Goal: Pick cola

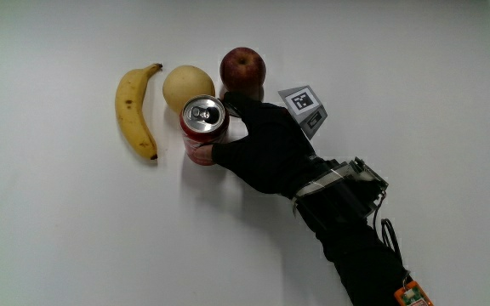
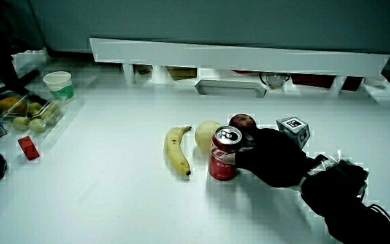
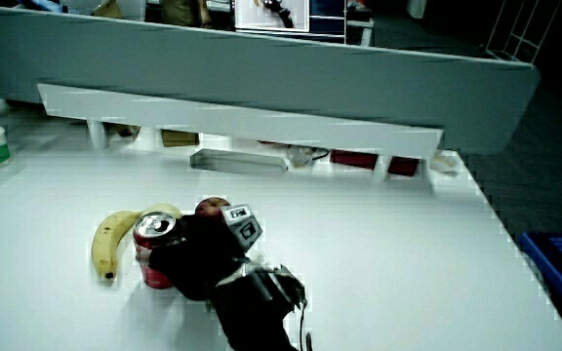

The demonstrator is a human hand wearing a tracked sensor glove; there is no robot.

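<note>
Hand (image 1: 266, 144) wrapped round the can (image 1: 204, 129), fingers closed on its side. Can upright on table w/ banana (image 1: 134, 111) beside it, apple (image 1: 242, 68) just past. Next, I'd guess: straight lift.

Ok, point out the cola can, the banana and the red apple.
cola can (image 1: 204, 113), main view, on its silver top.
banana (image 1: 131, 110), main view, mid-length of its yellow peel.
red apple (image 1: 242, 66), main view, on its upper skin.
</note>
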